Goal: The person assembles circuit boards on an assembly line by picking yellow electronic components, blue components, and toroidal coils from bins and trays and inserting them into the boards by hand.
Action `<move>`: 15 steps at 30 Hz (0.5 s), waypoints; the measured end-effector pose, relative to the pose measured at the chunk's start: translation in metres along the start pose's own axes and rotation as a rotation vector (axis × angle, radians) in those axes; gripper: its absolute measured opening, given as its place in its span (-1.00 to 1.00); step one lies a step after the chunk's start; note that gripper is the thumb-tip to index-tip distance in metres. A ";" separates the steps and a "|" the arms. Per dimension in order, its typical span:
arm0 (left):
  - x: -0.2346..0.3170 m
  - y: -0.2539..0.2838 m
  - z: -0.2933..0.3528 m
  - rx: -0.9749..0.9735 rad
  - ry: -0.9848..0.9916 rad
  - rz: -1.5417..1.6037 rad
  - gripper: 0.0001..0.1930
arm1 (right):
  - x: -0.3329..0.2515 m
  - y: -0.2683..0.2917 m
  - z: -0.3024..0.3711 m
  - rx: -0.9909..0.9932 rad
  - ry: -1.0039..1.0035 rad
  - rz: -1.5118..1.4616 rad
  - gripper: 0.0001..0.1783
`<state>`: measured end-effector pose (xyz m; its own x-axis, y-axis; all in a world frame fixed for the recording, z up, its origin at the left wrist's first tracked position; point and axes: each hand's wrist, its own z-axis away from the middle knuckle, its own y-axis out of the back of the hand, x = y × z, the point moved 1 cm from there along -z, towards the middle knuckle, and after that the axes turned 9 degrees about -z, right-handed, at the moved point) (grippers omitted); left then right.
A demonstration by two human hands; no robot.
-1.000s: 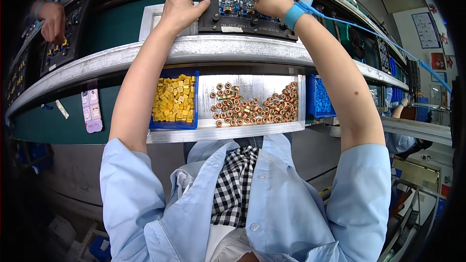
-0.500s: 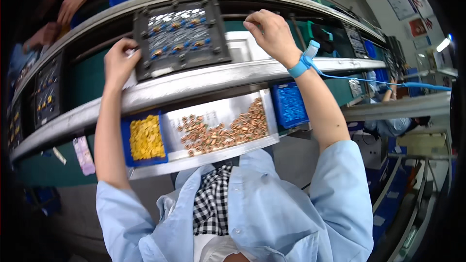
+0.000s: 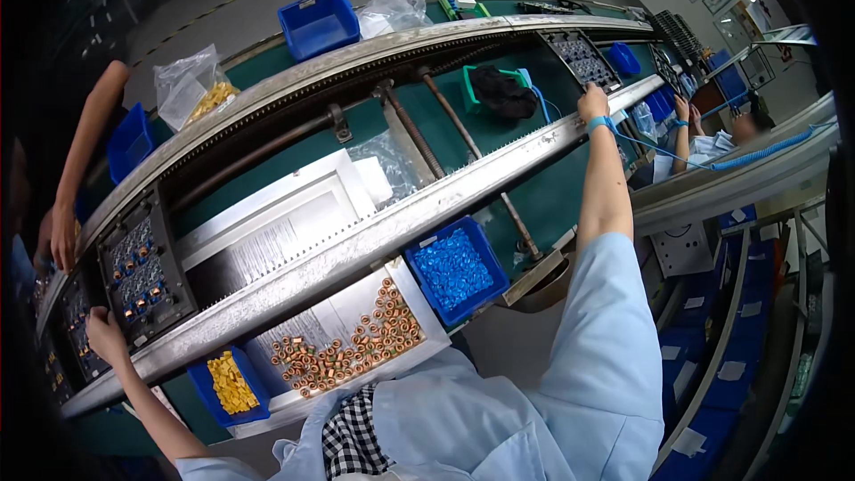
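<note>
At the far left of the conveyor, my left hand [image 3: 106,336] is at the lower left edge of a black tray [image 3: 178,283], its fingers bent and closed against it. That tray carries rows of blue and copper-coloured parts under clear pieces. My right arm reaches far to the right, where my right hand [image 3: 592,104], with a blue wrist strap [image 3: 601,123], is closed at the near corner of another black tray [image 3: 556,57]. In front of me lie copper-wound ring coils [image 3: 347,343] in a white tray [image 3: 411,303], between a blue bin [image 3: 260,412] of yellow pieces and a blue bin [image 3: 431,292] of blue pieces.
A metal conveyor rail [image 3: 356,242] crosses in front of me. A white frame [image 3: 356,187] lies between the rails, and a green bin [image 3: 470,93] holds dark cloth. Beyond are a blue bin [image 3: 319,25] and plastic bags [image 3: 392,11]. Other people's arms [image 3: 89,138] reach in.
The view has swung to the right. My left hand stays by the tray of coil parts, now at far left. My right hand has stretched rightward to another black tray.
</note>
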<state>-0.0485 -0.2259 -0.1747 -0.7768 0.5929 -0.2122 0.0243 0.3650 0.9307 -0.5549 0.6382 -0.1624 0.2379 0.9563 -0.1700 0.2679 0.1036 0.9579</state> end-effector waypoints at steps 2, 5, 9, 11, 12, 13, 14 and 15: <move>0.007 0.022 0.005 0.222 -0.075 0.084 -0.92 | 0.002 -0.010 -0.010 -0.017 -0.023 0.088 -0.64; 0.104 0.105 0.046 0.191 -0.154 0.381 -0.94 | -0.008 -0.004 -0.015 -0.052 -0.068 0.086 -0.64; 0.206 0.189 0.099 0.033 -0.496 0.862 -0.94 | -0.002 0.010 -0.025 -0.208 -0.134 0.000 -0.65; 0.255 0.203 0.130 -0.110 -0.821 0.968 -0.90 | -0.001 0.012 -0.021 -0.285 -0.073 -0.035 -0.67; 0.282 0.208 0.148 -0.231 -0.951 1.037 -0.89 | 0.000 0.012 -0.015 -0.359 -0.012 -0.076 -0.69; 0.298 0.209 0.165 -0.254 -1.119 1.039 -0.88 | -0.015 0.010 -0.004 -0.333 0.080 -0.110 -0.70; 0.317 0.205 0.179 -0.313 -1.240 1.072 -0.87 | -0.033 0.011 0.013 -0.303 0.166 -0.137 -0.71; 0.335 0.198 0.194 -0.297 -1.362 1.088 -0.90 | -0.057 0.015 0.036 -0.318 0.178 -0.140 -0.71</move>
<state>-0.1820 0.1846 -0.1190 0.5422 0.6340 0.5514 -0.0991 -0.6034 0.7912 -0.5309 0.5756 -0.1470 0.0459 0.9565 -0.2882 -0.0226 0.2894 0.9569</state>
